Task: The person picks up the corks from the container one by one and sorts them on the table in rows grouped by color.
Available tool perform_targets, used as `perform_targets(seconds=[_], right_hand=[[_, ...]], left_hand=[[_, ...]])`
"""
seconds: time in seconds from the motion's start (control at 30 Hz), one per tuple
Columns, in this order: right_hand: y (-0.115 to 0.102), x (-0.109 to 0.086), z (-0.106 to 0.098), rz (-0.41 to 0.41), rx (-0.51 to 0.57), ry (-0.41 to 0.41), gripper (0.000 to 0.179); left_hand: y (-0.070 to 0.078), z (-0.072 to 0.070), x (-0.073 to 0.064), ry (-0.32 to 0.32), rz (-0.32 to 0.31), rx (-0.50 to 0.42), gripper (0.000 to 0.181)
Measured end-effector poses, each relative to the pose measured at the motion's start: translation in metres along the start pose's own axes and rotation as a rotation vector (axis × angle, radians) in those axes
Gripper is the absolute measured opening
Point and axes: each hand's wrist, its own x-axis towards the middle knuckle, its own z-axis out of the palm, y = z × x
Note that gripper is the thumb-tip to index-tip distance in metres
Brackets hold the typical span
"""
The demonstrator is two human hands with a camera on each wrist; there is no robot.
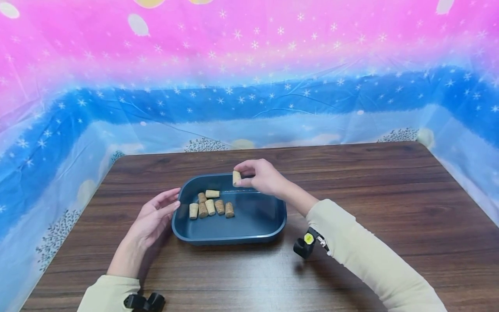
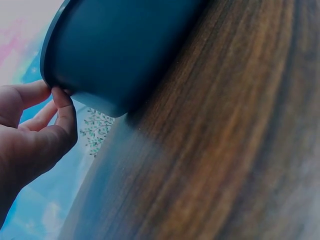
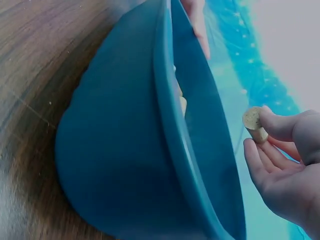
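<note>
A dark blue rectangular tub [image 1: 249, 237] with rounded corners stands on the table, several corks [image 1: 210, 207] gathered in its left half. Some of them stand on end, and one [image 1: 212, 193] lies on its side near the back. My right hand [image 1: 264, 177] pinches a single pale cork [image 1: 236, 178] between thumb and fingers above the tub's far rim; the right wrist view shows the round end of this cork [image 3: 254, 119]. With thumb and fingertips, my left hand [image 1: 153, 219] pinches the tub's left rim, which the left wrist view shows close up.
The brown wood-grain table [image 1: 370, 195] extends on both sides of the tub and in front of it. Behind it hangs a pink and blue cloth [image 1: 241, 99] with snowflakes. Black wrist-camera mounts [image 1: 304, 247] sit at both sleeves.
</note>
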Motion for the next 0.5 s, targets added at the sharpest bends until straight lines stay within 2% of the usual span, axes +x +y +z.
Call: perform_targets(seconds=[0.23, 0.5], right_hand=[[0.006, -0.008, -0.012, -0.018, -0.072, -0.015, 0.04], [0.016, -0.016, -0.027, -0.032, -0.075, 0.008, 0.04]], left_hand=[[0.0, -0.001, 0.0, 0.006, -0.013, 0.023, 0.032], [0.0, -0.002, 0.001, 0.006, -0.018, 0.027, 0.036]])
